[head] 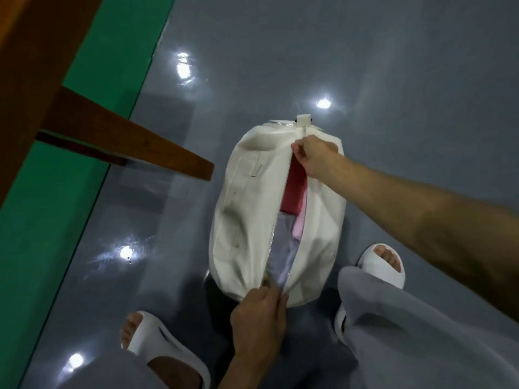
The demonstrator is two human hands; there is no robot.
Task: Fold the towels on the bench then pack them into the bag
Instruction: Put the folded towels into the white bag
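Observation:
A cream fabric bag (247, 209) lies on the grey floor between my feet, its long zip partly open. Through the gap show a red towel (295, 189), a pink towel (299, 224) and a pale lilac towel (282, 248). My right hand (316, 157) pinches the zip line at the bag's far end. My left hand (258, 315) grips the bag's near end at the zip. A white buckle (304, 119) sticks out beyond the far end.
A brown wooden bench (42, 66) fills the upper left, one leg (132, 141) slanting toward the bag. A green floor strip (56, 178) runs along the left. My feet in white slides (157, 341) (384, 265) flank the bag.

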